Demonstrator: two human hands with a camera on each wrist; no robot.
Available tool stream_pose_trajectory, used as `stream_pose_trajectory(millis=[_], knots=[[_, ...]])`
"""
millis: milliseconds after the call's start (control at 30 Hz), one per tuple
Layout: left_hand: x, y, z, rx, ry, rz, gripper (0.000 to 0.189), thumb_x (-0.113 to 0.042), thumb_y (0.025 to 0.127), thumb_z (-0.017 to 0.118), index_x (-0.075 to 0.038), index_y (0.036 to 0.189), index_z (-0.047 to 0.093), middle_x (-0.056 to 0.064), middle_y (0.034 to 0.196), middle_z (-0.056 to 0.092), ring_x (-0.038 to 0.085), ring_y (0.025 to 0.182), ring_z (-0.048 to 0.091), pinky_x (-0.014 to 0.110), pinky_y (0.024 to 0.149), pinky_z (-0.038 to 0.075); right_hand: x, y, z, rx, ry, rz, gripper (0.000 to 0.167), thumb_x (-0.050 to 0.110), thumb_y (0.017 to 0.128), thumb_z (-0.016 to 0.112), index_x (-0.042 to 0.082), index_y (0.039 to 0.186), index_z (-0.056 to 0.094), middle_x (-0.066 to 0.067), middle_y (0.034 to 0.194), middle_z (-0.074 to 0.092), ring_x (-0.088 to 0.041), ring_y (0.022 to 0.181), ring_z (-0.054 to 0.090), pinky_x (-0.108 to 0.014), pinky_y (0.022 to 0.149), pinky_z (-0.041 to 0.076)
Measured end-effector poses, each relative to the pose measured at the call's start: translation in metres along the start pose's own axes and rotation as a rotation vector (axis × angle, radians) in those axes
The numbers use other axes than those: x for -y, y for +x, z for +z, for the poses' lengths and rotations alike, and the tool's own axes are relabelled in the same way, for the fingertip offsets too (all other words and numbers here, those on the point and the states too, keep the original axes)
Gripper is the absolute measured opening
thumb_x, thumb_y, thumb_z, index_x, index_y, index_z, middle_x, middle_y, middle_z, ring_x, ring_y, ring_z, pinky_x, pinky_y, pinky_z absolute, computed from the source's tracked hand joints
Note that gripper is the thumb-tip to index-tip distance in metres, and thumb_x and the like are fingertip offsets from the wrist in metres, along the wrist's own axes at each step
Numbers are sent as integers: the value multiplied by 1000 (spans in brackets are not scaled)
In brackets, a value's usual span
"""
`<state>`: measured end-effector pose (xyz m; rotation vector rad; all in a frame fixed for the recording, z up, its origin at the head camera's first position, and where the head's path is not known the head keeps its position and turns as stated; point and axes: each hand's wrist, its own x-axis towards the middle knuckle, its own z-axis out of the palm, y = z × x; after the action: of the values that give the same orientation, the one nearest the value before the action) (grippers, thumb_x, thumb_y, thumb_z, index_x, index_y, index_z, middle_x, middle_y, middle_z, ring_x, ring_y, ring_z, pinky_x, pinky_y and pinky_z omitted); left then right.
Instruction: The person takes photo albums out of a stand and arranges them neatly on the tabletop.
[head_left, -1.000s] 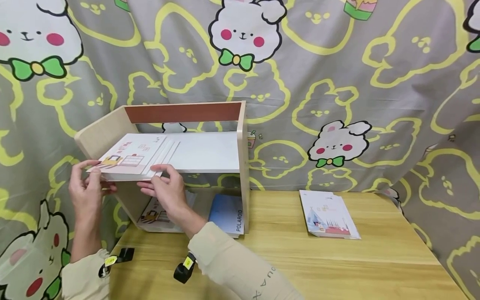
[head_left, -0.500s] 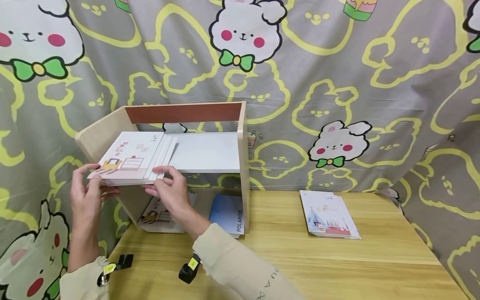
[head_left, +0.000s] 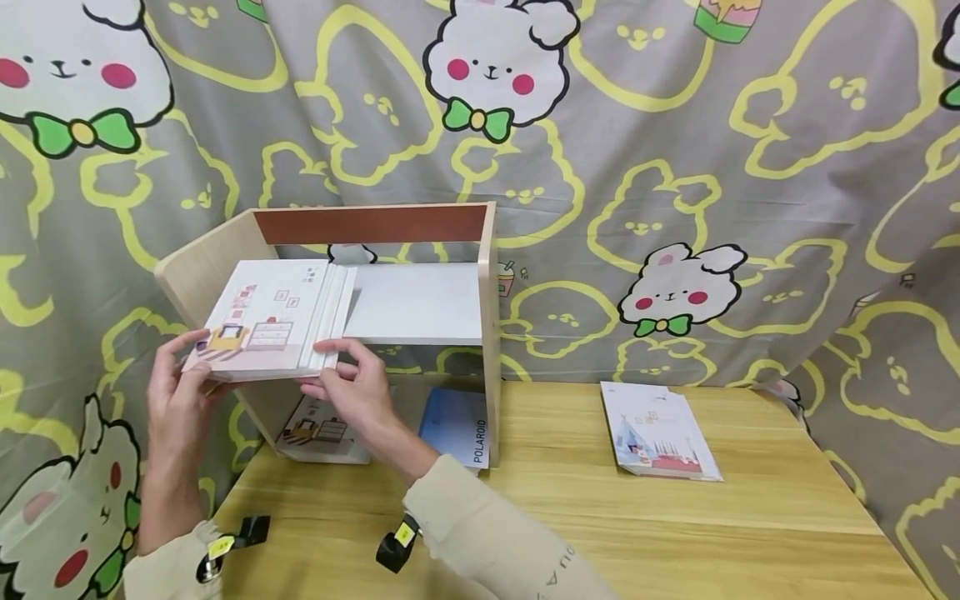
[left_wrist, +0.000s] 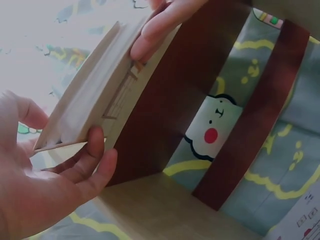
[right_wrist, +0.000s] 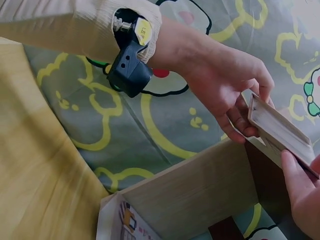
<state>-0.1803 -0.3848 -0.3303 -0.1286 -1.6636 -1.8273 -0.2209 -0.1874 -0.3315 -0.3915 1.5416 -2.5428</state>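
Observation:
A white book (head_left: 258,317), its cover drawn with a yellow armchair and a pink chest of drawers, is held level at the front of the upper shelf (head_left: 420,304). My left hand (head_left: 176,392) grips its left front corner, thumb and fingers on opposite faces. At its right front corner my right hand (head_left: 356,387) pinches the edge, where several pale layers show stepped. The left wrist view shows the book (left_wrist: 95,95) from below, white between its two covers. In the right wrist view the left hand (right_wrist: 215,85) is at its far end.
The small wooden bookshelf (head_left: 487,333) stands on the wooden table (head_left: 555,525). On its lower level lie a similar illustrated book (head_left: 322,433) and a blue POLAROID book (head_left: 453,425). Another white illustrated book (head_left: 660,429) lies right of it. A patterned curtain (head_left: 675,167) hangs behind.
Both hands have drawn the book slightly toward the front and lower in the head view, and the right hand has shifted a little right. The other books stay where they were.

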Motion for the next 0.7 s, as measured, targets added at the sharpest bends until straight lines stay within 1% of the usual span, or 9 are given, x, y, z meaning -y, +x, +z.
stream_pose_trajectory(millis=[167, 300, 400, 467, 567, 700], knots=[[4, -7, 0, 33, -59, 31, 39, 1, 106, 37, -1, 144, 45, 19, 135, 45, 20, 104, 64, 21, 81, 57, -2, -3, -6, 20, 0, -16, 43, -19, 88, 50, 12, 108, 72, -13, 97, 75, -33, 86, 76, -32, 74, 63], [6, -12, -1, 56, -81, 47, 41, 3, 105, 35, 1, 145, 44, 22, 136, 43, 21, 104, 63, 22, 81, 56, -3, -6, -12, 55, -4, -28, 43, -19, 89, 49, 11, 110, 72, -13, 99, 75, -39, 91, 74, -32, 74, 63], [7, -17, 0, 69, -109, 58, 41, 4, 105, 34, 2, 146, 43, 23, 138, 42, 21, 105, 63, 22, 83, 56, -3, -9, -16, 83, -13, -38, 43, -18, 90, 49, 12, 111, 72, -12, 99, 76, -39, 93, 74, -32, 75, 62], [8, -20, 1, 83, -138, 65, 42, 5, 105, 34, 2, 146, 42, 24, 140, 41, 22, 107, 63, 23, 85, 56, -2, -11, -20, 101, -31, -51, 41, -16, 92, 50, 14, 111, 72, -11, 100, 76, -35, 92, 75, -32, 75, 62], [8, -25, 3, 123, -181, 74, 44, 7, 105, 33, 2, 148, 38, 25, 142, 38, 23, 111, 62, 24, 89, 56, -1, -13, -27, 134, -51, -75, 40, -14, 94, 50, 15, 112, 71, -11, 103, 77, -29, 90, 76, -32, 76, 62], [8, -29, 5, 168, -227, 79, 46, 9, 104, 31, 2, 150, 35, 25, 143, 37, 23, 113, 61, 25, 90, 56, -1, -15, -34, 184, -49, -107, 38, -14, 95, 49, 10, 116, 69, -15, 109, 75, -29, 93, 75, -35, 79, 62]])
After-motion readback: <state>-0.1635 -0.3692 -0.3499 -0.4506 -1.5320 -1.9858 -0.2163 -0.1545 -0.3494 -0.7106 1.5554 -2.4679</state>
